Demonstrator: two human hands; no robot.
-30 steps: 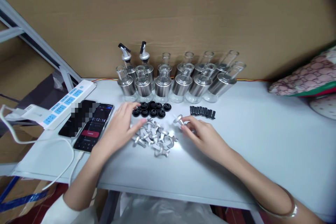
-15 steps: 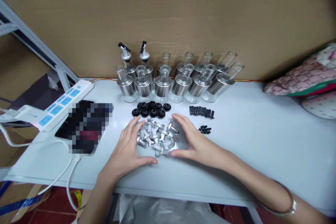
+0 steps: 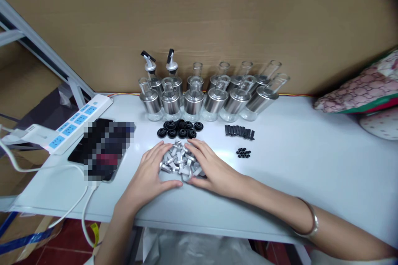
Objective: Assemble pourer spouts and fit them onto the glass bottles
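Observation:
A heap of silver pourer caps [image 3: 180, 160] lies on the white table between my two hands. My left hand [image 3: 152, 169] curves around the heap's left side, fingers apart and thumb stretched along the near edge. On the other side, my right hand [image 3: 211, 169] cups the heap, its fingers spread and touching the caps at the right; some caps are hidden under it. Just behind the heap sit several black rubber stoppers [image 3: 182, 133]. To the right are a row of small black levers [image 3: 239, 131] and a cluster of tiny black parts [image 3: 243, 152].
Two rows of glass bottles with steel bands [image 3: 193, 103] stand at the back; two carry finished pourers [image 3: 171, 64]. At left are a power strip [image 3: 79, 122], a phone [image 3: 90, 149] and white cables [image 3: 83, 211]. A patterned cushion [image 3: 357, 87] rests at the right.
My right hand has moved left against the heap, pushing the silver caps closer together towards my left hand. My left hand has barely moved.

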